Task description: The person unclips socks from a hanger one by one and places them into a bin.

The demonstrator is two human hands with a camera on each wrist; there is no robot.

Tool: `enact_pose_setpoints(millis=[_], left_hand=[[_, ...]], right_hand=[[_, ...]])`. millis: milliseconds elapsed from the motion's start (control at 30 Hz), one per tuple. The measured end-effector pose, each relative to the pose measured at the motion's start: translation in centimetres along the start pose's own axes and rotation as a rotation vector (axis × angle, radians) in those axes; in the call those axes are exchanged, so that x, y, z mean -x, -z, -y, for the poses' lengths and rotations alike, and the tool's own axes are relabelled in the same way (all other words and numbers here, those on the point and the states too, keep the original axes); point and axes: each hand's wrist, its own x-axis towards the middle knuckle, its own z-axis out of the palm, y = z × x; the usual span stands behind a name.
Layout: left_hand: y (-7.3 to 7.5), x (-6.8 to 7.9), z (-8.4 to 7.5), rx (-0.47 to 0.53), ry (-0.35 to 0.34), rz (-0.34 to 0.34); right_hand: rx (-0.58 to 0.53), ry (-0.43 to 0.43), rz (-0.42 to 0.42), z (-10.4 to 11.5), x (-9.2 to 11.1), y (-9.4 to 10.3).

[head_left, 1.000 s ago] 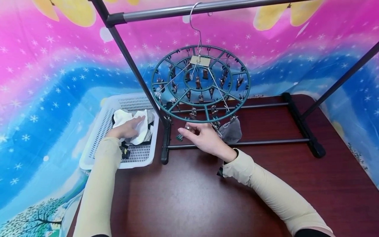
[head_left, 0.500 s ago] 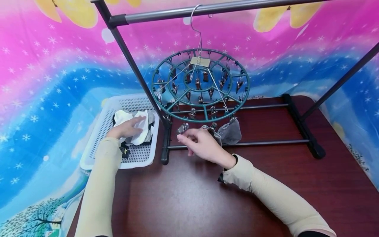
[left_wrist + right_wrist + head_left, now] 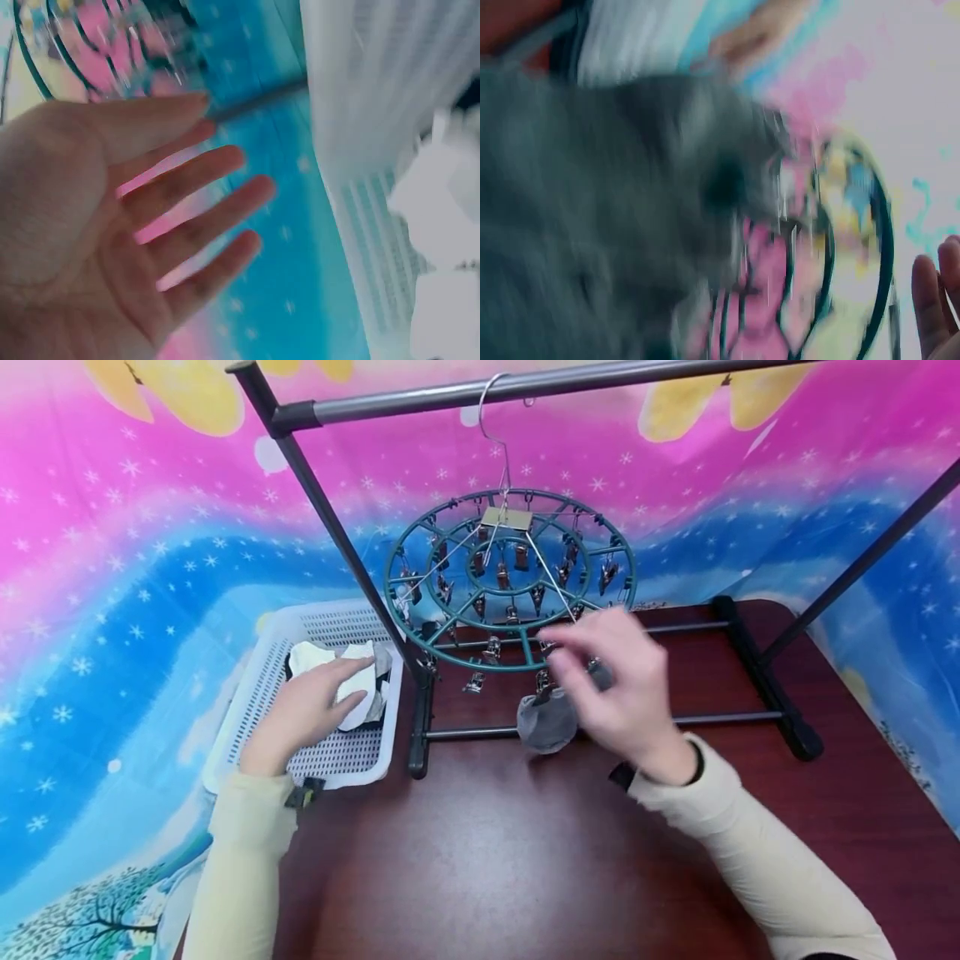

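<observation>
My left hand (image 3: 303, 706) hovers over the white basket (image 3: 300, 768); the left wrist view shows its fingers spread with nothing in them. Below it lie white cloth pieces (image 3: 358, 681), looking like socks. Blurred by motion, my right hand (image 3: 626, 681) is in front of the round green clip hanger (image 3: 517, 628), fingers bent, with nothing visible in its grasp. A small grey cloth piece (image 3: 547, 724), perhaps a sock, hangs from a front clip beside it. Another grey piece is mostly hidden behind my right hand. Grey cloth (image 3: 615, 210) fills much of the right wrist view.
From the dark metal rack's top bar (image 3: 420, 402) hangs the hanger, with several metal clips dangling, one bare clip (image 3: 474, 682) at the front left. The rack's lower bars and feet (image 3: 801, 735) stand on the red-brown table (image 3: 480, 860). A patterned cloth (image 3: 150, 585) forms the backdrop.
My right hand has left the front clips and moved right and up, uncovering the hanging grey piece, which now hangs further forward. My left hand has lifted off the white cloth toward me.
</observation>
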Motion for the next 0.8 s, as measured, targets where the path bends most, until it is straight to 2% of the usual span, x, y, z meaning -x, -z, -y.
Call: enact_pose_setpoints(millis=[67, 167, 233, 300, 367, 433, 533, 633, 733, 800], left_hand=[[-1.1, 0.9, -1.5, 0.023, -0.080, -0.160], [-3.8, 1.3, -3.6, 0.078, -0.232, -0.402], [-5.8, 1.3, -4.9, 0.103, -0.326, -0.500], [-7.8, 1.2, -6.1, 0.117, -0.379, -0.534], [-9.6, 1.1, -7.5, 0.161, -0.398, -0.494], [-11.1, 0.9, -9.0, 0.198, -0.380, -0.409], [-12.5, 0.6, -11.1, 0.301, -0.311, -0.236], [-13.3, 0.0, -12.8, 0.427, -0.207, -0.091], [-13.7, -0.5, -14.0, 0.567, -0.149, -0.068], [-14.1, -0.8, -14.4, 0.631, -0.175, -0.094]], right_hand=[[0.031, -0.062, -0.049, -1.8, -1.2, 1.5], [0.103, -0.177, -0.030, -4.5, -2.1, 3.1], [0.152, -0.233, 0.019, -6.0, -1.9, 3.7], [0.185, -0.267, 0.059, -7.0, -1.3, 3.8], [0.203, -0.275, 0.088, -7.6, -0.4, 3.8], [0.218, -0.276, 0.119, -7.8, 0.2, 3.6], [0.232, -0.266, 0.143, -7.9, 0.8, 3.5], [0.234, -0.245, 0.144, -7.8, 1.2, 3.5], [0.239, -0.200, 0.140, -7.8, 1.5, 3.6], [0.248, -0.163, 0.141, -7.7, 1.8, 3.6]])
